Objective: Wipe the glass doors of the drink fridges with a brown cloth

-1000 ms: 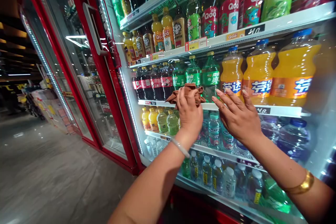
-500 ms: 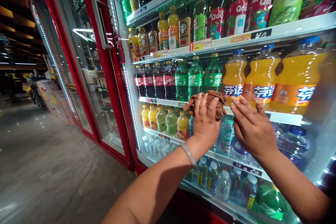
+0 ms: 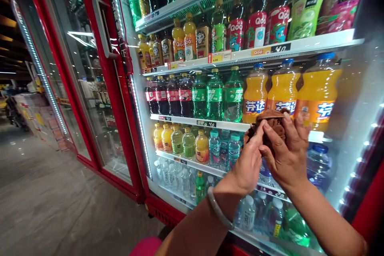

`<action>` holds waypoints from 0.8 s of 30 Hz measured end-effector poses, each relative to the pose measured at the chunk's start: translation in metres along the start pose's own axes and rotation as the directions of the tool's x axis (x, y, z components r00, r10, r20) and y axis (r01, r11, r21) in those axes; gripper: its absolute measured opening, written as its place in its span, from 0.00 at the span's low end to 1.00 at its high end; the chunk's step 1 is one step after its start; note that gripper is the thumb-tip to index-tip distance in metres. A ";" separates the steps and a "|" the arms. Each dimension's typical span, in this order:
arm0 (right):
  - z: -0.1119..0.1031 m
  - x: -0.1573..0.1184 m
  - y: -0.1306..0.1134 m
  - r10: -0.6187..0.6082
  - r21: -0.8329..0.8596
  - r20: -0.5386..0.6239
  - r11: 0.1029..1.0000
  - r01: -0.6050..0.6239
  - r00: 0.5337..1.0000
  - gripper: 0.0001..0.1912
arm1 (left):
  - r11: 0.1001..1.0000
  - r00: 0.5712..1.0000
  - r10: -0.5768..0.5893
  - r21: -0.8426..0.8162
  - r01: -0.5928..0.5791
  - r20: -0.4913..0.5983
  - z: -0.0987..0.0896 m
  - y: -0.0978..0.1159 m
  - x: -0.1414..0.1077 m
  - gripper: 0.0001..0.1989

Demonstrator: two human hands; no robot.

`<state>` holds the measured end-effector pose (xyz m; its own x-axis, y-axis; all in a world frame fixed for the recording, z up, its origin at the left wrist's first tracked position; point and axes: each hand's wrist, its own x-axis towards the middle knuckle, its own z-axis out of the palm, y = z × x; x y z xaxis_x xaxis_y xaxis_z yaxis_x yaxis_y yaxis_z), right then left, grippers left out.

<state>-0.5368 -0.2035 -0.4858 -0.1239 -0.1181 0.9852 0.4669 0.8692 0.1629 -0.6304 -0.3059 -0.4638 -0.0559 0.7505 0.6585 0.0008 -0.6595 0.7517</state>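
A crumpled brown cloth [image 3: 271, 122] is bunched between my two hands in front of the drinks fridge. My left hand [image 3: 247, 164], with a pale bangle [image 3: 217, 210] on its wrist, is turned edge-on and grips the cloth from the left. From the right, my right hand [image 3: 286, 156] closes on the same cloth, its fingers bent over it. Behind the cloth stand large orange soda bottles [image 3: 254, 88], partly covered by it and my fingers.
White shelves [image 3: 225, 124] carry rows of bottled drinks, among them green soda bottles [image 3: 215, 92] and small juice bottles [image 3: 201, 146]. To the left are a red-framed glass door with a grey handle [image 3: 102, 28] and the grey floor [image 3: 69, 204].
My left hand has moved right with the cloth and turned edge-on. My right hand, beside the cloth before, now grips it too. The view has shifted right.
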 end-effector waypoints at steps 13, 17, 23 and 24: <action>0.037 0.049 -0.022 -0.156 -0.247 -0.048 0.959 0.140 0.987 0.27 | 0.902 0.806 0.393 0.356 -0.245 -0.442 -0.033 -0.010 -0.019 0.13; 0.020 0.025 -0.007 -0.362 -0.254 0.130 0.888 0.384 0.923 0.21 | 0.749 0.728 0.554 0.623 -0.225 -0.403 -0.043 -0.013 -0.032 0.14; -0.017 0.051 0.058 -0.352 -0.315 -0.046 0.893 0.321 0.935 0.23 | 0.499 0.832 0.548 0.832 -0.242 -0.086 -0.051 -0.012 0.001 0.26; -0.013 0.061 0.057 -0.302 -0.343 -0.094 0.904 0.254 0.949 0.22 | 0.423 0.822 0.569 0.865 -0.271 -0.021 -0.052 -0.014 0.014 0.27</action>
<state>-0.5067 -0.1677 -0.4156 -0.1766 -0.4198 0.8903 0.6912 0.5911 0.4158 -0.6833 -0.2885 -0.4671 -0.0665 0.2409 0.9683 0.8787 -0.4455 0.1712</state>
